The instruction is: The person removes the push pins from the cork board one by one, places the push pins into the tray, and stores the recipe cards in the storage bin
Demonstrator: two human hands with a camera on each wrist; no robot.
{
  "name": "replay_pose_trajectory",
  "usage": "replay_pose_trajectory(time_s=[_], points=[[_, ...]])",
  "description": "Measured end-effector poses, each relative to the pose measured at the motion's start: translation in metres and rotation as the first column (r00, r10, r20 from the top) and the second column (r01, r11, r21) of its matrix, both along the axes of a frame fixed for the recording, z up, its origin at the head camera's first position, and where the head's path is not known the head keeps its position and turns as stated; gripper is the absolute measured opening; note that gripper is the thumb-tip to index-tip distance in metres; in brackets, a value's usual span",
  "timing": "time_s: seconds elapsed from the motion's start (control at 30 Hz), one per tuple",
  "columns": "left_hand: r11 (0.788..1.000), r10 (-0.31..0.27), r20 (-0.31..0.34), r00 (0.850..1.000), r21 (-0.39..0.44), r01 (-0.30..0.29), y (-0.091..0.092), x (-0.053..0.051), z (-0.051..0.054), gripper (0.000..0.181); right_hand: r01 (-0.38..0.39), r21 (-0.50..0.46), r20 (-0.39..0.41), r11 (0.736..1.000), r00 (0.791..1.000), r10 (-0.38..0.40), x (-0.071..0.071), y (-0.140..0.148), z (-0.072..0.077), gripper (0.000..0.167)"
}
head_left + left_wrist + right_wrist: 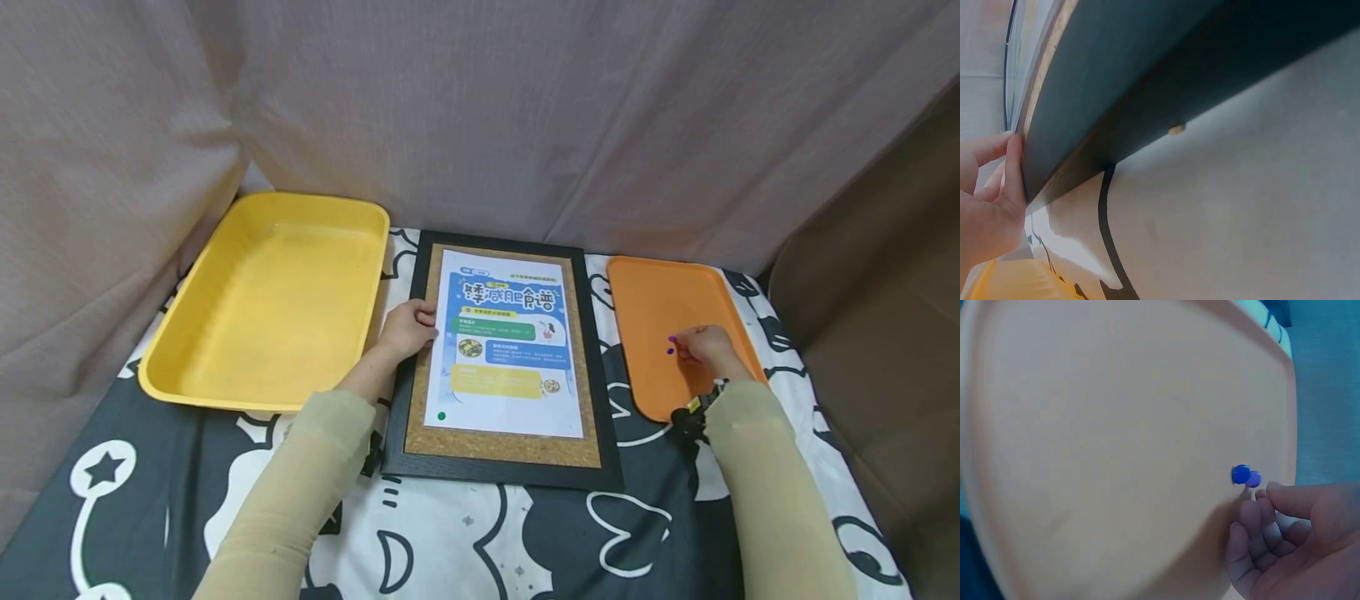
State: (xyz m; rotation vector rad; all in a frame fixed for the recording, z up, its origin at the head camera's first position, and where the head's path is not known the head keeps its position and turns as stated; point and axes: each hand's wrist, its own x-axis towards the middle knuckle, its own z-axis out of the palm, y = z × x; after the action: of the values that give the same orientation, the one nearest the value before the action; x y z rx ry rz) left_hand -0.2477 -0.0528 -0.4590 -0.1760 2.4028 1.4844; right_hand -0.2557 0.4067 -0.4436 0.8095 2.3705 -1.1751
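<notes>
A printed poster sheet (pixel 501 417) lies on a black-framed cork board (pixel 495 444), with a green thumbtack (pixel 442 416) at its lower left corner. My left hand (pixel 408 329) rests on the board's left side, fingertips at the sheet's left edge. Seen from the left wrist, its fingers (pixel 1013 169) lie against the frame (pixel 1079 106). Over the orange tray (pixel 660 300), my right hand (pixel 705 344) pinches a purple thumbtack (pixel 1255 480) at the fingertips. A blue thumbtack (pixel 1240 474) lies on the tray just beside it.
To the left of the board stands a large yellow tray (pixel 262 400) with raised walls. A black and white patterned cloth (pixel 450 542) covers the table. Behind hangs a grey-brown curtain (pixel 480 117), close to the far edges of the trays and board.
</notes>
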Motion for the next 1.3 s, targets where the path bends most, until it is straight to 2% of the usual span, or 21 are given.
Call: replay_pose_trajectory(time_s=[0.2, 0.3, 0.5, 0.53, 0.73, 0.77, 0.8, 0.9, 1.3], points=[[1.0, -0.002, 0.0, 1.0, -0.001, 0.002, 0.0, 0.0, 0.0, 0.041, -0.108, 0.075, -0.072, 0.991, 0.991, 0.114, 0.008, -0.004, 0.019, 0.037], [1.0, -0.005, 0.004, 1.0, 0.004, 0.005, 0.0, 0.001, 0.001, 0.041, -0.118, 0.095, -0.103, 0.988, 0.986, 0.127, 0.008, -0.014, 0.029, 0.043], [1.0, -0.012, 0.006, 1.0, -0.007, 0.012, -0.001, 0.002, 0.002, 0.041, -0.11, 0.038, -0.196, 0.993, 0.974, 0.115, 0.004, -0.042, 0.038, 0.043], [1.0, -0.012, 0.004, 1.0, -0.007, 0.012, -0.001, 0.003, 0.002, 0.041, -0.126, -0.03, -0.233, 0.992, 0.966, 0.115, 0.0, -0.038, 0.03, 0.041], [1.0, -0.002, -0.019, 1.0, -0.011, 0.002, 0.001, 0.003, 0.002, 0.04, -0.229, -0.07, -0.248, 0.971, 0.947, 0.205, 0.006, -0.069, 0.034, 0.044], [1.0, -0.001, -0.025, 1.0, -0.013, 0.001, 0.001, 0.003, 0.002, 0.04, -0.241, -0.022, -0.232, 0.97, 0.945, 0.229, 0.011, -0.083, 0.044, 0.045], [1.0, -0.001, -0.032, 1.0, -0.015, 0.001, 0.001, 0.003, 0.002, 0.04, -0.26, -0.033, -0.236, 0.965, 0.94, 0.245, 0.012, -0.088, 0.044, 0.046], [1.0, -0.002, -0.05, 0.999, -0.023, 0.001, 0.001, 0.002, 0.001, 0.04, -0.299, -0.082, -0.241, 0.951, 0.932, 0.272, 0.014, -0.105, 0.045, 0.046], [1.0, 0.0, -0.035, 0.999, -0.031, -0.001, 0.002, 0.002, 0.001, 0.04, -0.418, -0.187, -0.229, 0.889, 0.899, 0.374, 0.021, -0.176, 0.037, 0.038]])
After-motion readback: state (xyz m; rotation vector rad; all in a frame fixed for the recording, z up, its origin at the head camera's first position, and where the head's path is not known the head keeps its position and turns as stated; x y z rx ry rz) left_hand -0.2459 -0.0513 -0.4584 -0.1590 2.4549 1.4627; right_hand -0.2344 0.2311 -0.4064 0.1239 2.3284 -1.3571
